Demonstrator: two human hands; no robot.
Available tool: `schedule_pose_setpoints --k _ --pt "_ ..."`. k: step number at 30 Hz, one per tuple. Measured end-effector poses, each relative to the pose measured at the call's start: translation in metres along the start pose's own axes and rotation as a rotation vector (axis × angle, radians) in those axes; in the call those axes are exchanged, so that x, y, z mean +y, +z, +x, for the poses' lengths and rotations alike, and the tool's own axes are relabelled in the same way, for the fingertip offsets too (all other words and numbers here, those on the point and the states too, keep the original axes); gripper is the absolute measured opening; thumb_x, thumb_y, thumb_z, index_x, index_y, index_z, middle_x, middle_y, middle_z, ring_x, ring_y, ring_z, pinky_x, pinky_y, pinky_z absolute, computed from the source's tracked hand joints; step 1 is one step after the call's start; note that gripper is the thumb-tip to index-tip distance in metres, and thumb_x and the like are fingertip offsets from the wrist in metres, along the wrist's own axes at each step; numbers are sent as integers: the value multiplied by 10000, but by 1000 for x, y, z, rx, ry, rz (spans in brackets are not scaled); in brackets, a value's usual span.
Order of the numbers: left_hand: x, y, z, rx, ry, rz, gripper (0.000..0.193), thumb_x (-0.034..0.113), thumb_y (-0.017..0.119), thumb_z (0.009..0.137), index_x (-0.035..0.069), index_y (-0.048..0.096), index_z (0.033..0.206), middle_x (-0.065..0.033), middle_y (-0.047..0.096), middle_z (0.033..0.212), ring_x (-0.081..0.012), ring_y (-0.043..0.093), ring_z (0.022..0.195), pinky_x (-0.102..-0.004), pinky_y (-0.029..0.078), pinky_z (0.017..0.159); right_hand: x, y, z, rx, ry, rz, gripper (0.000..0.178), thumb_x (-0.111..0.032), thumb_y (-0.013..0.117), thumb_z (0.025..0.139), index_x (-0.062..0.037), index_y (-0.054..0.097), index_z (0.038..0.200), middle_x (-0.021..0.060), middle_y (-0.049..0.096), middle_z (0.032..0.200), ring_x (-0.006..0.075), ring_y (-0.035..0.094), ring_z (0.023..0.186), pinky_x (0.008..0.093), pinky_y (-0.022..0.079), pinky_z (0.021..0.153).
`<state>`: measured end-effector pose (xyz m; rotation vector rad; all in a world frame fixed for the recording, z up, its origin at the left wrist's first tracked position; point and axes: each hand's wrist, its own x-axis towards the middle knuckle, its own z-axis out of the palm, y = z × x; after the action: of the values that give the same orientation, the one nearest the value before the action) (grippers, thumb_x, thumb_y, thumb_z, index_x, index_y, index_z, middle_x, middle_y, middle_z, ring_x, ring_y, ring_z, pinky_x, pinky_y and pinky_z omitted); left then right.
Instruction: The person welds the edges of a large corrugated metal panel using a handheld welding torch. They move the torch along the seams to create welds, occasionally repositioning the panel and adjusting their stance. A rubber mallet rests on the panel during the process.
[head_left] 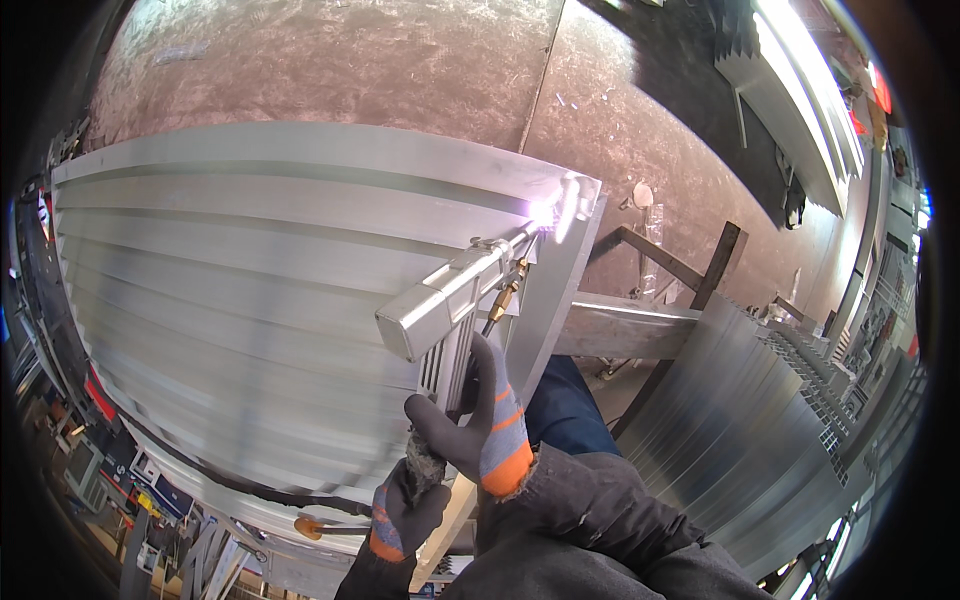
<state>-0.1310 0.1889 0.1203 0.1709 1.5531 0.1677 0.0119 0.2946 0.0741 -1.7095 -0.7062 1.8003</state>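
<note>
Slatted panel (230, 250): metal, likely stiff, smooth, slippery. Left hand (410, 515), over panel's lower edge: seems curled around fuzzy sleeve (427, 468), probably soft and bendable. Torch (440, 295), over panel's right part: looks rigid, moderately heavy; nozzle (522, 237) at glow near panel's upper right corner, likely hot, no place to grip. Right hand (480, 410), over panel's lower right: wrapped around ribbed handle (447, 360), best hold. Stacked sheets (730, 390), right of panel: thin-looking, edges perhaps sharp.

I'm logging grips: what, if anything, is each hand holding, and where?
Right hand: the welding gun, by its ribbed handle. Left hand: apparently the frayed grey covering just below that handle.
</note>
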Motion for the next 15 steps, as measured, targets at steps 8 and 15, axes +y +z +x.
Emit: schedule_pose_setpoints --k 8,15 --pt "-6 2 1 51 82 50 142 61 624 834 26 578 964 -29 585 634 -107 540 487 -271 403 427 3 2 -2 -4 -111 -71 869 -174 813 790 89 308 1447 116 603 991 149 614 811 324 551 714" --pt "-3 2 6 28 35 48 210 95 701 819 19 599 986 -37 614 661 -112 588 558 -304 463 510 3 1 5 26 -66 -60 832 -171 797 778 71 345 1433 126 595 994 154 608 806 325 551 710"
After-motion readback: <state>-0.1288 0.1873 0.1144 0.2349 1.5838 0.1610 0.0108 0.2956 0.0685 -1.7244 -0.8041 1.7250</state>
